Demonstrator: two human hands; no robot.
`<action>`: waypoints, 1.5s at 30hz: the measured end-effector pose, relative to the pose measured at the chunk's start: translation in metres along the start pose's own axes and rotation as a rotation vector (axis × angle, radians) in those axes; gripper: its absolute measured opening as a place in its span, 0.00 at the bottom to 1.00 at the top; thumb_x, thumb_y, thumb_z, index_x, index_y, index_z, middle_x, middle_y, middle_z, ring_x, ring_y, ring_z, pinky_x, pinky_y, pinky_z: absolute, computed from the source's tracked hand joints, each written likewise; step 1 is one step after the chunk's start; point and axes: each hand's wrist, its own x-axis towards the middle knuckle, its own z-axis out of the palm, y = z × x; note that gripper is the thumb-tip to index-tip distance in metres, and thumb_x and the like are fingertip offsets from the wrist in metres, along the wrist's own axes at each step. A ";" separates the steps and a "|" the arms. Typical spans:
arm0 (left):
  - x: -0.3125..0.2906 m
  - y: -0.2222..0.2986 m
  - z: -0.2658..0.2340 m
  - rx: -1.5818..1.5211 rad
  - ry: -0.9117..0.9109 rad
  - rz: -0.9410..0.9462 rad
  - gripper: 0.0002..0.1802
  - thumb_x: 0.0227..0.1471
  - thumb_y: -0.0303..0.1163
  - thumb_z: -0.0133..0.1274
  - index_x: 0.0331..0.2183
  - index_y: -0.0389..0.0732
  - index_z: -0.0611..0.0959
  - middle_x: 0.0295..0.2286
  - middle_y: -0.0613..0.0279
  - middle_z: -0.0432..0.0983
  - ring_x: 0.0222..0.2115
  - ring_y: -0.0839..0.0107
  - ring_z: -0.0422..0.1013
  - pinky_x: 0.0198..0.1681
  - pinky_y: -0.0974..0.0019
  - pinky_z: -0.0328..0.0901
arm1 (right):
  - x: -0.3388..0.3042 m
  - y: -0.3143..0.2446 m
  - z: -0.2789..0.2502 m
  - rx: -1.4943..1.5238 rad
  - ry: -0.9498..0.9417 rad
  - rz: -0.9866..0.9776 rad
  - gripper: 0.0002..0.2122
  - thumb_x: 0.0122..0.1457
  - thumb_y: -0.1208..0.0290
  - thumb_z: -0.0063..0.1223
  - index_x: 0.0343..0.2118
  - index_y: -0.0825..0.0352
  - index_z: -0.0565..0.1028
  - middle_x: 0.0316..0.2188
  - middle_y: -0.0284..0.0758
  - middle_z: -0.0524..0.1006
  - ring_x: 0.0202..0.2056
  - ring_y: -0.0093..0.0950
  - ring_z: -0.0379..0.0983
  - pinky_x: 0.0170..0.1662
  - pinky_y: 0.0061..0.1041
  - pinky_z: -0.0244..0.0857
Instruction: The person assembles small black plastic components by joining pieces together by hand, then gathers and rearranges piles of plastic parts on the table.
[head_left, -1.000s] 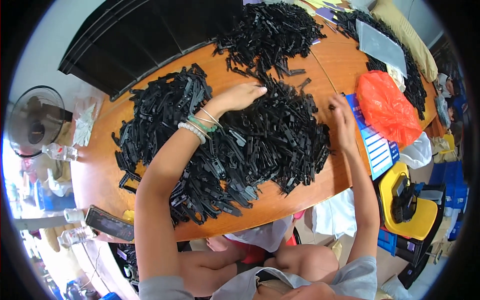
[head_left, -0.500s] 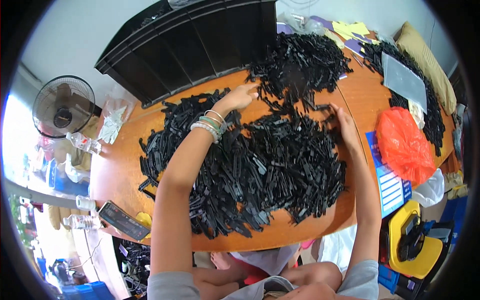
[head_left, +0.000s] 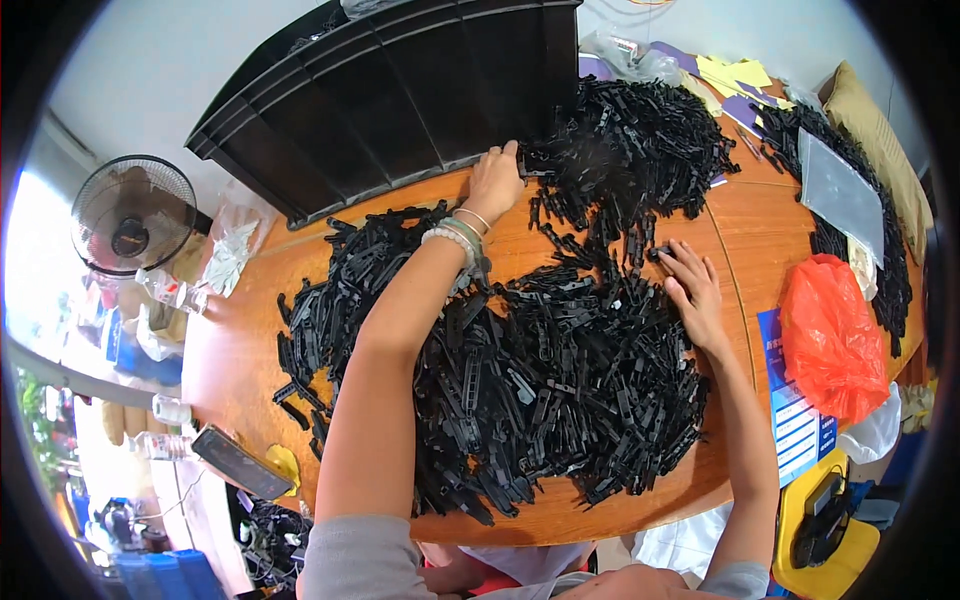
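1. Two hands work among black plastic strips [head_left: 560, 380] heaped across the round wooden desk [head_left: 230, 360].
2. The left hand [head_left: 493, 183] reaches far, fingers spread flat at the edge of the far pile [head_left: 640, 150], gripping nothing, just before the black shelf unit [head_left: 400, 90].
3. The right hand [head_left: 692, 292] lies open, palm down, on the near heap's right edge.
4. An orange plastic bag [head_left: 830, 340] sits at right.

Bright, even daylight from the left; heavy fisheye bending, dark vignetted rim.

Orange plastic bag [head_left: 832, 335] right; standing fan [head_left: 130, 215] left; black shelf unit [head_left: 400, 90] behind
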 end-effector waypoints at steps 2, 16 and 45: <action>0.003 0.007 -0.020 0.050 -0.028 -0.018 0.31 0.43 0.23 0.50 0.53 0.42 0.67 0.38 0.39 0.72 0.40 0.47 0.70 0.43 0.53 0.66 | 0.000 0.002 0.001 0.016 0.004 0.011 0.19 0.60 0.56 0.40 0.50 0.59 0.71 0.57 0.33 0.62 0.61 0.30 0.51 0.63 0.36 0.34; 0.031 -0.012 -0.040 0.453 0.102 0.360 0.10 0.46 0.28 0.49 0.35 0.38 0.76 0.22 0.50 0.76 0.26 0.56 0.75 0.28 0.59 0.69 | 0.001 0.000 -0.003 0.022 0.026 0.017 0.19 0.59 0.57 0.42 0.48 0.62 0.72 0.56 0.34 0.64 0.60 0.31 0.52 0.62 0.37 0.36; 0.053 0.037 0.037 -0.571 -0.111 -0.023 0.31 0.57 0.53 0.37 0.36 0.32 0.78 0.39 0.48 0.75 0.41 0.54 0.71 0.44 0.59 0.62 | 0.005 0.026 0.007 0.491 0.444 0.066 0.20 0.62 0.61 0.41 0.54 0.65 0.65 0.56 0.43 0.60 0.59 0.35 0.52 0.61 0.30 0.43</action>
